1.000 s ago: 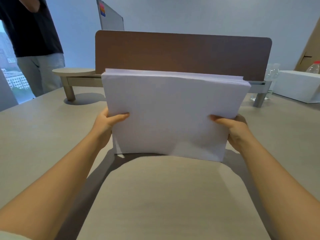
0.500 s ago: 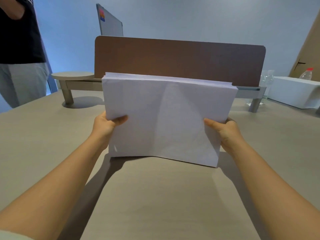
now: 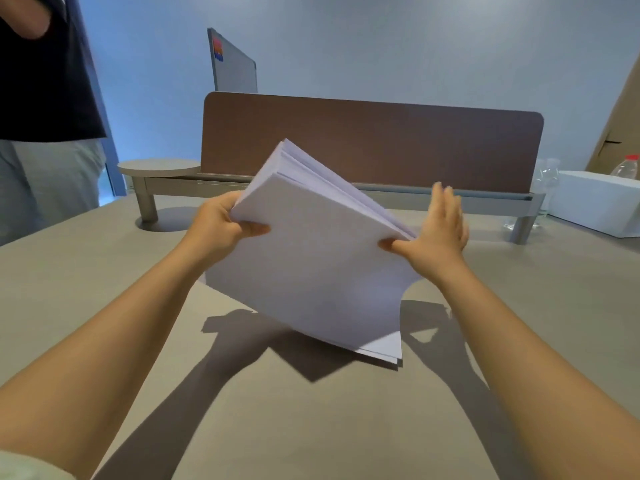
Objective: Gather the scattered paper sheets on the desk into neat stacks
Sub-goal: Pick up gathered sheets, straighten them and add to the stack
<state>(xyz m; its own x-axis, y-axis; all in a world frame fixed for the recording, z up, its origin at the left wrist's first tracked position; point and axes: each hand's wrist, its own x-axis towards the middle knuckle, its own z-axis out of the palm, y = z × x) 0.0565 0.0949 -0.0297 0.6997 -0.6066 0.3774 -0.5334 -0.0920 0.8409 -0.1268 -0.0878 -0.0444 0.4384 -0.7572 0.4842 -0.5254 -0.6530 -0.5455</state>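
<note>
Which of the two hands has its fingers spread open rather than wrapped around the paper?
The right hand: fingers straight against the stack's edge. The left hand grips its corner.

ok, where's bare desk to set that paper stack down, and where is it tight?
Bare desk lies under and in front of the paper stack, between the two forearms. More bare top runs left of the left hand toward the round shelf. It is tight far right: white box and bottles sit beyond the right hand.
</note>
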